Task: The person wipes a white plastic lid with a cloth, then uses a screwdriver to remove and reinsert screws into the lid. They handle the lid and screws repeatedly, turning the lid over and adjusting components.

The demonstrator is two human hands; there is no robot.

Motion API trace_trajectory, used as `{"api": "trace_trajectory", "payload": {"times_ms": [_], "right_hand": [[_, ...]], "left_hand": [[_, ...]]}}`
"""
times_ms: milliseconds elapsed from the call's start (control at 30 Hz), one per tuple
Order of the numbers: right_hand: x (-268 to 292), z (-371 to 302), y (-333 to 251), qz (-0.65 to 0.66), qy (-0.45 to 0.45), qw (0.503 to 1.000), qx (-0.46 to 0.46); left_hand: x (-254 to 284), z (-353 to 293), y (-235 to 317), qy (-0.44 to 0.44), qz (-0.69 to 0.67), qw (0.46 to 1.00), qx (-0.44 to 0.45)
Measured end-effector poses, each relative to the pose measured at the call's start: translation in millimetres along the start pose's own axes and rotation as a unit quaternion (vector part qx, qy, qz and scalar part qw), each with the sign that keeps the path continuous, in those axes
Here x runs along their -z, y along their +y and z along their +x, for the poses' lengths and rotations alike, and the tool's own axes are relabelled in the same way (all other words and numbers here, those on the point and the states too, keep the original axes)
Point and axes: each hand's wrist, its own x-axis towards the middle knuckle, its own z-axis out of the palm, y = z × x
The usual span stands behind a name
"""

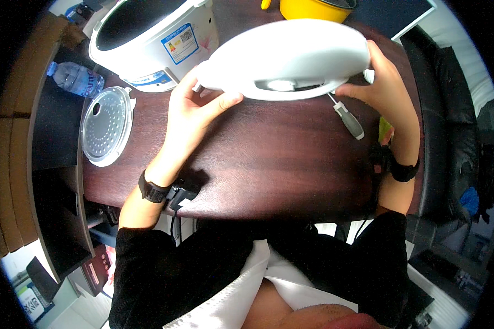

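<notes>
Raised over the far part of the table, a glossy white rice cooker lid (291, 55) is tilted with its rounded outer shell showing and a slot along its near edge. My left hand (195, 107) grips its left end, thumb on the near rim. At the other end my right hand (379, 74) is closed on the lid, fingers behind and thumb below. Under that right end lies a screwdriver (348, 119) with a grey and white handle; the lid hides its tip. The white rice cooker body (148, 57) stands lidless at the far left, beside my left hand.
A translucent perforated round cover (107, 126) lies at the table's left edge, near a water bottle (77, 78). A yellow pot (315, 10) stands at the back. Left of the brown table (269, 159) is a dark shelf (55, 137); black seating (447, 109) borders the right.
</notes>
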Motion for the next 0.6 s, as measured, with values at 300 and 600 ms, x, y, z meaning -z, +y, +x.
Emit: {"api": "trace_trajectory", "payload": {"times_ms": [300, 600], "right_hand": [[11.1, -12.7, 0.7, 0.002, -0.059, 0.993, 0.097], [-4.3, -66.8, -18.9, 0.023, -0.12, 0.992, 0.043]], "left_hand": [[15.6, 13.8, 13.3, -0.083, 0.249, 0.951, -0.16], [21.3, 14.4, 26.7, -0.149, 0.417, 0.871, -0.213]]}}
